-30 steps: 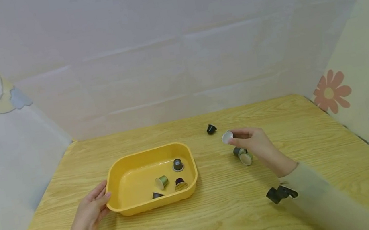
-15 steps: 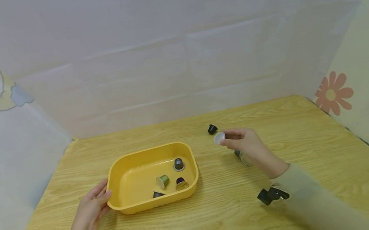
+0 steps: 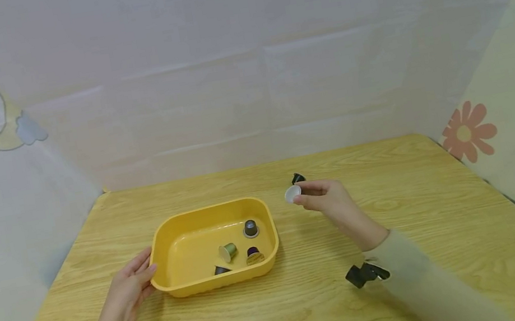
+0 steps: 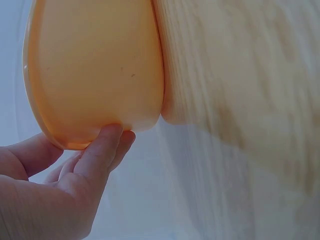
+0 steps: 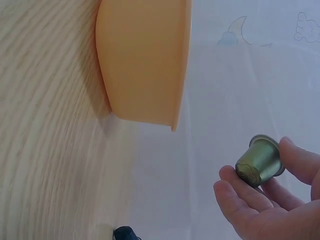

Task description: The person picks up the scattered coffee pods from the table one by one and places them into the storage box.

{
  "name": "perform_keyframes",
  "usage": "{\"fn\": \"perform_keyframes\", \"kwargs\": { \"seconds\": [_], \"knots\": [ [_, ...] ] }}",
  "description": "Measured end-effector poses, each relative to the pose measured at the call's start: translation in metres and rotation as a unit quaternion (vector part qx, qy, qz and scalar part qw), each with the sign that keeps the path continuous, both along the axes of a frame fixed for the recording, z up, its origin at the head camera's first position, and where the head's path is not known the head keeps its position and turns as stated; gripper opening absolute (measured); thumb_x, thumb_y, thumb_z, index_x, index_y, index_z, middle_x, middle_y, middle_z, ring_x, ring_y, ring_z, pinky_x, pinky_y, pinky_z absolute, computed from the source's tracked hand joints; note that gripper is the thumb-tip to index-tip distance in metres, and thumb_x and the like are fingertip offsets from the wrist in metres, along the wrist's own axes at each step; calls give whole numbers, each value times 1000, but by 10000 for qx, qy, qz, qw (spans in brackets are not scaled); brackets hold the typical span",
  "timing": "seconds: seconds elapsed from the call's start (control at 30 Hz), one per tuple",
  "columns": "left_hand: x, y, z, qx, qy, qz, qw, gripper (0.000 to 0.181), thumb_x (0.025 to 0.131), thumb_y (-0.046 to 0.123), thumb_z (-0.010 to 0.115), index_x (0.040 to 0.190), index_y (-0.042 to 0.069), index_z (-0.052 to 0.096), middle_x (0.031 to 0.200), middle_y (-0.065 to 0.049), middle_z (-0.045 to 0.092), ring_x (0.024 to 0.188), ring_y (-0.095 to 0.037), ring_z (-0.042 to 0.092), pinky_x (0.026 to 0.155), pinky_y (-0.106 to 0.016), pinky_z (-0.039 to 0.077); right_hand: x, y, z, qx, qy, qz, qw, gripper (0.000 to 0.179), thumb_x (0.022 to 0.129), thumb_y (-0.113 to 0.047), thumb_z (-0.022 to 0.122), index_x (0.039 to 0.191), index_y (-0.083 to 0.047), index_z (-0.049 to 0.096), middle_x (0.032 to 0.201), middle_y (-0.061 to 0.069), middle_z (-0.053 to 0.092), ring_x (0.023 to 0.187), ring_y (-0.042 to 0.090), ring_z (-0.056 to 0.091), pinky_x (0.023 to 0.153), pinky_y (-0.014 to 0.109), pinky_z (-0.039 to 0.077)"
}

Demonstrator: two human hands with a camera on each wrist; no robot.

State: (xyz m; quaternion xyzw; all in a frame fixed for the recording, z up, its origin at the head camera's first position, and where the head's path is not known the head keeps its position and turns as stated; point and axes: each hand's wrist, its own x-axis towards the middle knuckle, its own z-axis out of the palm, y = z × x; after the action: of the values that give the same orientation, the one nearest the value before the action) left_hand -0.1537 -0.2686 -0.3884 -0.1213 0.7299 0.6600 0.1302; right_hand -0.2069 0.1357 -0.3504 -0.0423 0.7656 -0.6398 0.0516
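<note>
My left hand (image 3: 127, 287) grips the left end of a yellow plastic bin (image 3: 160, 222), thumb over the rim and fingers against the outer wall. Up close in the left wrist view, its fingertips (image 4: 111, 131) press the bin's side. Thumb and fingers of my right hand (image 3: 331, 202) pinch a green coffee capsule (image 5: 261, 159), raised above the table to the right of the bin. In the head view its pale lid (image 3: 293, 194) faces the bin. Inside the bin lie a dark grey capsule (image 3: 250, 228), a green one (image 3: 228, 252), a purple one (image 3: 254, 255) and a black one (image 3: 222, 269).
A black capsule (image 3: 298, 177) lies on the wooden table (image 3: 263, 318) just behind my right hand. White printed cloth (image 3: 187, 109) closes off the back and both sides. The bin's right wall stands between the held capsule and the bin's floor.
My right hand has moved left toward the bin with the green capsule. It now hides the capsules that lay on the table beside it. My left hand keeps its grip on the bin.
</note>
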Motion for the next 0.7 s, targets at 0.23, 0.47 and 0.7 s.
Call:
{"fn": "perform_keyframes", "kwargs": {
  "seconds": [0.23,0.47,0.7],
  "knots": [
    [-1,0,-1,19,-3,4,10000,63,109,10,43,161,5,10,165,-18,11,98,14,57,83,-18,53,0,-10,2,-66,-98,34,9999,49,98,-7,65,142,8,51,136,27,58,107,15,64,93,28,54],
    [-1,1,-1,-35,-31,81,10000,62,109,11,43,161,7,10,166,-16,11,142,-21,33,84,-17,53,-3,-23,1,-97,-112,24,9999,47,97,-6,66,141,7,53,133,26,59,113,25,63,97,34,54],
    [0,2,0,-35,-37,109,9999,62,108,11,43,162,7,11,166,-15,12,140,-17,36,84,-17,53,-2,-34,4,-34,-117,99,9999,45,98,-8,65,140,5,54,131,24,61,119,31,61,103,43,50]
  ]
}}
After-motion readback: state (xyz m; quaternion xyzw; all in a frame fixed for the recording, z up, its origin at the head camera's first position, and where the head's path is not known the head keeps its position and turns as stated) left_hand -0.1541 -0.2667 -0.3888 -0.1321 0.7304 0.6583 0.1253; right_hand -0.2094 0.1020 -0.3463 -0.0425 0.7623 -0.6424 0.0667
